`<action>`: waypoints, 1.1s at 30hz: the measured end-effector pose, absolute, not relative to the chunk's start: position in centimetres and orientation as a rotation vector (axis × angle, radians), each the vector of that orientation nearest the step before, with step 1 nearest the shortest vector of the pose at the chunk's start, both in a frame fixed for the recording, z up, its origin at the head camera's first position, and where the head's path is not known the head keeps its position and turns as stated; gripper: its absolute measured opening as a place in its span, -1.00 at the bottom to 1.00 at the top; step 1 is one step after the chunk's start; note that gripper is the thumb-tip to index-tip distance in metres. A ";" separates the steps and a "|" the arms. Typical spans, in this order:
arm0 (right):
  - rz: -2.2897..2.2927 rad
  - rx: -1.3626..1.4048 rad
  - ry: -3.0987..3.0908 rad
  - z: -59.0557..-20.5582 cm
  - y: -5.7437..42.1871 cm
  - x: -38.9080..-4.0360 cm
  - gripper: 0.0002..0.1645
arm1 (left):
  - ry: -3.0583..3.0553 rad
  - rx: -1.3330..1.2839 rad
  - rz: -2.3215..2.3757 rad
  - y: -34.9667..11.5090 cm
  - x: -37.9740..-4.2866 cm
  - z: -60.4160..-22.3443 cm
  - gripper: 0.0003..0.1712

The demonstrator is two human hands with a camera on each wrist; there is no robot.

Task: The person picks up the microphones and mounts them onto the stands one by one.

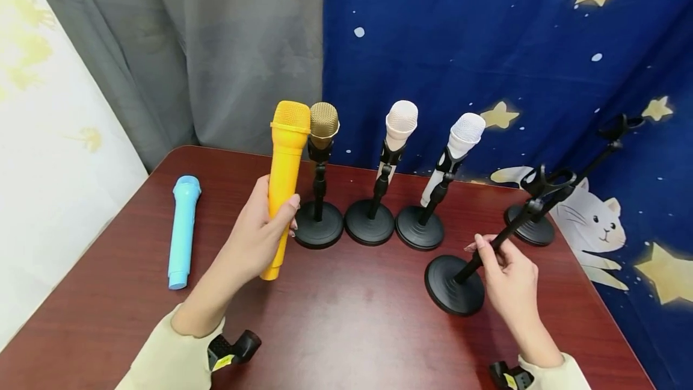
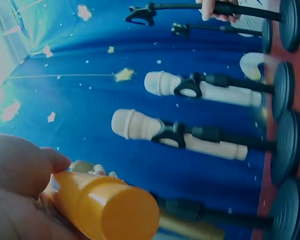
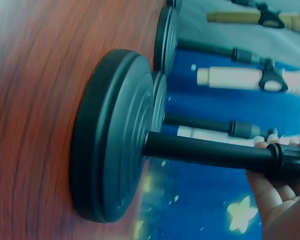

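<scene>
My left hand (image 1: pixel 262 227) grips a yellow microphone (image 1: pixel 287 167) round its handle, tilted with its mesh head up. In the left wrist view the butt end of the yellow microphone (image 2: pixel 130 212) faces the camera. My right hand (image 1: pixel 511 272) pinches the pole of a black microphone stand (image 1: pixel 455 284), whose clip at the top holds nothing. In the right wrist view its round base (image 3: pixel 115 140) is close over the tabletop. A gold microphone (image 1: pixel 325 120) sits in a stand just behind the yellow one, partly hidden by it.
Two pale microphones, one cream (image 1: pixel 402 122) and one white (image 1: pixel 467 132), lean in stands along the table's back. Another stand with a bare clip has its base (image 1: pixel 530 225) at the back right. A light blue microphone (image 1: pixel 185 230) lies on the table (image 1: pixel 346 330) at left. Curtains (image 1: pixel 254 47) hang behind.
</scene>
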State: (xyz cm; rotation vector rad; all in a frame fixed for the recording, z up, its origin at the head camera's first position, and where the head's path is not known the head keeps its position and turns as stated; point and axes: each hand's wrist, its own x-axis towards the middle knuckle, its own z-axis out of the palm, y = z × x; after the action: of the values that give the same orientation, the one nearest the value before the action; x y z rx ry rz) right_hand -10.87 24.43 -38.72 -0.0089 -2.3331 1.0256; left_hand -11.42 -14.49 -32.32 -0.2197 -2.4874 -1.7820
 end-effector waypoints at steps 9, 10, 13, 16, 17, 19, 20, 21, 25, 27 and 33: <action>0.956 0.238 -2.326 -39.7 19.8 -10.5 -0.76 | -2.231 -0.217 -1.829 -11.1 -12.4 -32.0 -0.56; 0.968 0.264 -2.319 -39.7 19.3 -10.6 -0.76 | -2.198 -0.231 -1.846 -10.7 -12.5 -31.9 -0.56; 1.006 0.328 -2.304 -39.7 17.6 -10.9 -0.74 | -2.111 -0.266 -1.905 -9.4 -12.6 -31.5 -0.55; 1.039 0.396 -2.290 -39.9 16.0 -11.2 -0.74 | -2.037 -0.286 -1.955 -8.3 -12.8 -31.1 -0.54; 1.055 0.422 -2.285 -40.0 15.6 -11.3 -0.74 | -2.017 -0.293 -1.958 -8.0 -12.8 -31.0 -0.55; 1.091 0.468 -2.284 -40.1 14.6 -11.5 -0.75 | -1.993 -0.316 -1.935 -7.6 -13.0 -30.8 -0.55; 1.117 0.490 -2.285 -40.2 14.2 -11.7 -0.75 | -1.979 -0.330 -1.919 -7.5 -13.1 -30.7 -0.54; 1.142 0.512 -2.288 -40.2 13.7 -11.8 -0.75 | -1.971 -0.339 -1.890 -7.4 -13.2 -30.7 -0.52; 1.235 0.585 -2.318 -40.3 11.9 -12.2 -0.73 | -1.929 -0.383 -1.794 -7.3 -14.0 -30.6 -0.46; 1.270 0.618 -2.334 -40.2 11.2 -12.5 -0.73 | -1.893 -0.420 -1.780 -7.2 -14.5 -30.6 -0.45; 1.389 0.683 -2.352 -40.1 9.8 -13.2 -0.73 | -1.803 -0.590 -1.794 -6.7 -16.6 -30.4 -0.47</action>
State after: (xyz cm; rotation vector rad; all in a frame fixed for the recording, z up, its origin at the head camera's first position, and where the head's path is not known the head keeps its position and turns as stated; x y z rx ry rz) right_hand -13.22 9.76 -40.07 0.6830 -2.3516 1.3893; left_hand -16.63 -6.70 -30.42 -0.5903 -1.8027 -1.7945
